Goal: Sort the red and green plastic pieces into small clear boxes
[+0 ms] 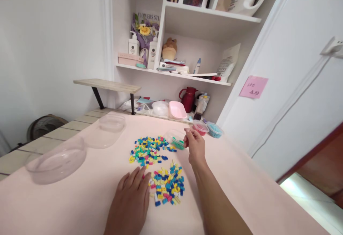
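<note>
Many small coloured bricks [157, 165] in blue, yellow, green, white and pink lie scattered in two clusters on the pale pink tabletop [88, 195]. My left hand [131, 199] lies flat beside the near cluster, fingers stretched out and touching its edge. Further back, my right hand [194, 147] hovers over a small clear cup [175, 140] holding green bricks, fingers pinched together; what they hold is too small to make out. Behind it stand a cup of red bricks [200, 127] and a cup of blue bricks [214, 129].
Two large clear bowls [57, 161] [111, 122] sit on the left. At the back are a pink tub [177, 110], a red jug [188, 98], a small wooden riser [107, 85] and cluttered wall shelves [187, 74]. A white door [289, 85] stands on the right.
</note>
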`<action>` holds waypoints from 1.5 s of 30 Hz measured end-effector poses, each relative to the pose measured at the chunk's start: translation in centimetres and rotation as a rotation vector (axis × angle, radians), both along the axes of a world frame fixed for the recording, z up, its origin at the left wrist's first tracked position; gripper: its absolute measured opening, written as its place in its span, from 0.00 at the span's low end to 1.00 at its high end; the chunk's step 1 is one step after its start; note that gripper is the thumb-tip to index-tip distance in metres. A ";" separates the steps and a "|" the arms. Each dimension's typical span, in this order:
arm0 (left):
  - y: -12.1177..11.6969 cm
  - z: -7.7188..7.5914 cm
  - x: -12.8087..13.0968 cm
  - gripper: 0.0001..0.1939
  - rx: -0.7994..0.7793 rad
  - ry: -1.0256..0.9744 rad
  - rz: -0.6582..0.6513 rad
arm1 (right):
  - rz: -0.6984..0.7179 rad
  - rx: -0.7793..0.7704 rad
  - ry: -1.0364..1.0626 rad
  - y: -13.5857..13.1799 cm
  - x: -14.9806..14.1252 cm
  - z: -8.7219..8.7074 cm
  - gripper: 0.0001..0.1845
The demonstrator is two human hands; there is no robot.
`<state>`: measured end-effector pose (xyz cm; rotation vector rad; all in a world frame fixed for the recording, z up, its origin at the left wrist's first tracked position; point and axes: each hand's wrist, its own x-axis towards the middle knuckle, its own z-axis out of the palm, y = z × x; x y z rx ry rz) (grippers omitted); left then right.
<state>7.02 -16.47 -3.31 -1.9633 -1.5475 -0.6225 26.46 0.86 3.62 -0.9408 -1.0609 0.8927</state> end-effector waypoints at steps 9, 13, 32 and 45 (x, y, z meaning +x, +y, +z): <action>0.0 0.0 0.0 0.18 -0.040 -0.075 -0.017 | 0.035 0.047 -0.060 -0.2 0.0 -0.1 0.33; -0.1 0.2 0.1 0.18 -0.069 -0.098 -0.019 | 0.037 0.103 -0.182 -0.4 -0.1 -0.1 0.28; -0.1 0.1 0.2 0.19 -0.063 -0.086 -0.011 | 0.450 0.348 -1.060 -1.3 -3.0 -2.3 0.13; -0.2 0.1 0.2 0.19 -0.050 -0.085 -0.006 | 0.500 0.307 -1.261 -1.0 -2.6 -2.9 0.14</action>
